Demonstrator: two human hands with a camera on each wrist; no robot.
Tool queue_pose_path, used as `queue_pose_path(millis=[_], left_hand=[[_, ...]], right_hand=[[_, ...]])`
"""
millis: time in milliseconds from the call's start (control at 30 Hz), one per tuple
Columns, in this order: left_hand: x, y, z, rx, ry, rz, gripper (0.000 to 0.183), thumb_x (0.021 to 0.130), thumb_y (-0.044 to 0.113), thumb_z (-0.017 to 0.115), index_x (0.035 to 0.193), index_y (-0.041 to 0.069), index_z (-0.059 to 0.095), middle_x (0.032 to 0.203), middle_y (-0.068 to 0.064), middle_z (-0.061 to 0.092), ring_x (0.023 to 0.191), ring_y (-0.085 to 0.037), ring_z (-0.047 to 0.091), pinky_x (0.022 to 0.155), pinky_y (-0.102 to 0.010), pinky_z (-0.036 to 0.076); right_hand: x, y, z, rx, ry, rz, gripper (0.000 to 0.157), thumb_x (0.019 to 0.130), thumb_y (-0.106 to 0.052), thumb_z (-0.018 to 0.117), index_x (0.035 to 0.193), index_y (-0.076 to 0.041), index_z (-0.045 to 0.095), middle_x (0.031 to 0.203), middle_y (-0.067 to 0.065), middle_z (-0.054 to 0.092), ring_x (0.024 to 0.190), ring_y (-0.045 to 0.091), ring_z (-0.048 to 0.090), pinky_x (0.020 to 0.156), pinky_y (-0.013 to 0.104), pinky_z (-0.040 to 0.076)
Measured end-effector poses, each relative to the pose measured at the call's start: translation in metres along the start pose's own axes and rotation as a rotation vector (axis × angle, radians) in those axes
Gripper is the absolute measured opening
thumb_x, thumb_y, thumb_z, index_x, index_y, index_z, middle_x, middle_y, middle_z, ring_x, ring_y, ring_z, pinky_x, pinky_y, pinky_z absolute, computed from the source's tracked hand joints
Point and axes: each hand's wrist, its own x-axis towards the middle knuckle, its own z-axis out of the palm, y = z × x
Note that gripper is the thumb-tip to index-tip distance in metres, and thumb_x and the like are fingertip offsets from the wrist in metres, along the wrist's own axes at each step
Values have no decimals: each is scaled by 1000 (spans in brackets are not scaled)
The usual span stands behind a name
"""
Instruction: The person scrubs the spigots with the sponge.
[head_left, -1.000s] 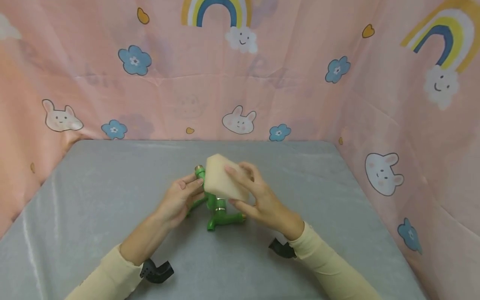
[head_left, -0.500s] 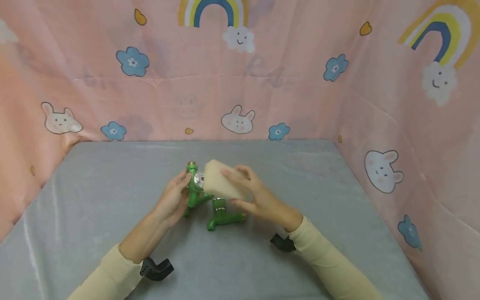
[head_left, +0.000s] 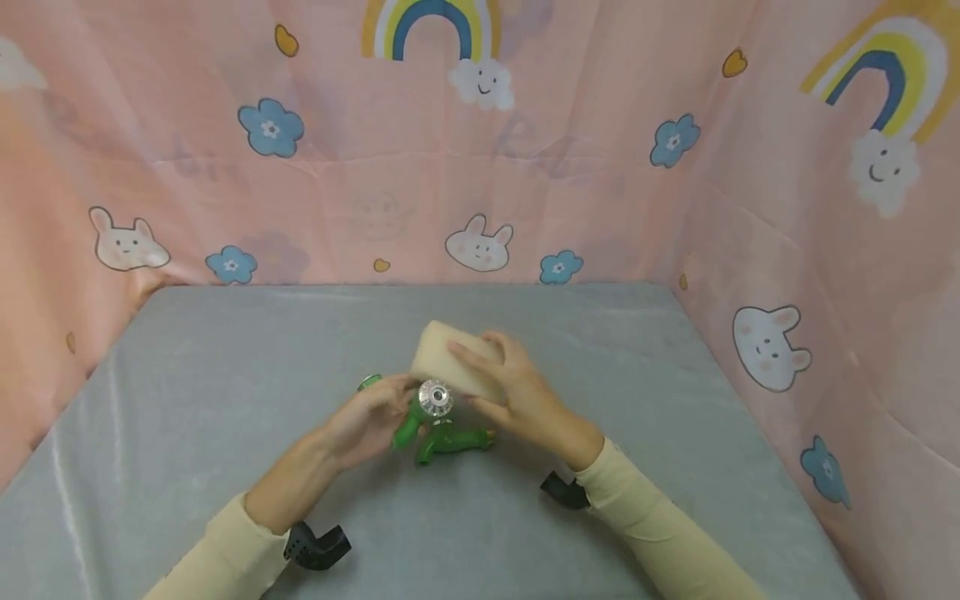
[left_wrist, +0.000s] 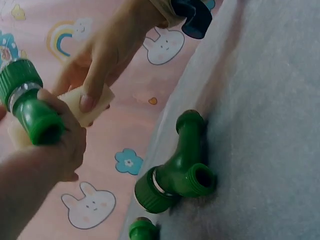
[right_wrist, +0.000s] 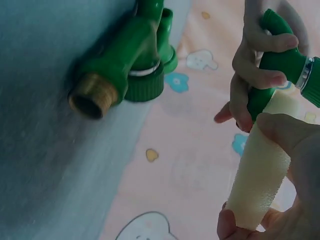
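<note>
A green plastic tap (head_left: 408,426) with a silvery, round knob top is held in the left hand (head_left: 367,421), its knob turned toward the head camera. In the left wrist view the fingers wrap round the body of this tap (left_wrist: 37,120). The right hand (head_left: 528,404) grips a thick cream sponge (head_left: 438,350) between thumb and fingers. In the right wrist view the sponge (right_wrist: 262,170) lies against the held tap (right_wrist: 282,62), close to the left fingers. Below the hands, a second green tap (head_left: 459,439) with a brass threaded end lies on the table.
Another green tap (left_wrist: 143,230) shows partly at the lower edge of the left wrist view. Grey cloth covers the table (head_left: 225,350). A pink printed curtain (head_left: 337,192) stands behind and at the sides. Black wrist mounts (head_left: 318,546) hang under both forearms.
The left hand has turned the held tap from upright, brass end up, to knob facing the head camera, and lowered it slightly. The right hand keeps the sponge close by, tilted a little differently.
</note>
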Motion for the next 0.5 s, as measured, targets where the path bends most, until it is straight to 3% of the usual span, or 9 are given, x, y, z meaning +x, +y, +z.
queue_pose_path(millis=[100, 167, 233, 333, 500], left_hand=[[1, -3, -3, 4, -44, 32, 92, 83, -2, 47, 159, -4, -5, 164, -27, 19, 121, -9, 52, 99, -25, 47], [3, -4, -4, 27, -36, 48, 96, 86, -4, 52, 161, 1, -8, 167, -25, 15, 122, -8, 54, 103, -24, 45], [4, -3, -4, 63, -9, 78, 93, 91, -4, 55, 162, 4, -4, 166, -25, 21, 121, -8, 58, 107, -23, 43], [6, -2, -5, 124, 51, 126, 74, 101, 3, 54, 161, 0, 10, 160, -18, 40, 117, -8, 63, 103, -21, 45], [5, 1, -7, 174, 67, 163, 51, 110, 18, 44, 151, -10, 32, 127, -1, 69, 102, -8, 67, 94, -21, 52]], right_hand=[[0, 4, -2, -21, -9, 53, 69, 86, -18, 81, 149, -22, 53, 138, 26, 48, 122, 41, 51, 88, 53, 56], [0, 7, -6, -35, 2, 93, 69, 87, -17, 81, 149, -22, 52, 138, 26, 46, 121, 42, 50, 88, 54, 56], [0, 9, -12, -29, 28, 122, 69, 87, -15, 80, 149, -22, 52, 139, 26, 44, 123, 43, 49, 90, 55, 55], [0, 9, -18, 7, 56, 113, 68, 87, -15, 80, 149, -21, 52, 139, 25, 44, 124, 42, 47, 92, 56, 53], [1, 0, -15, 36, 27, 40, 67, 89, -18, 79, 150, -21, 51, 140, 24, 45, 124, 40, 49, 93, 53, 54]])
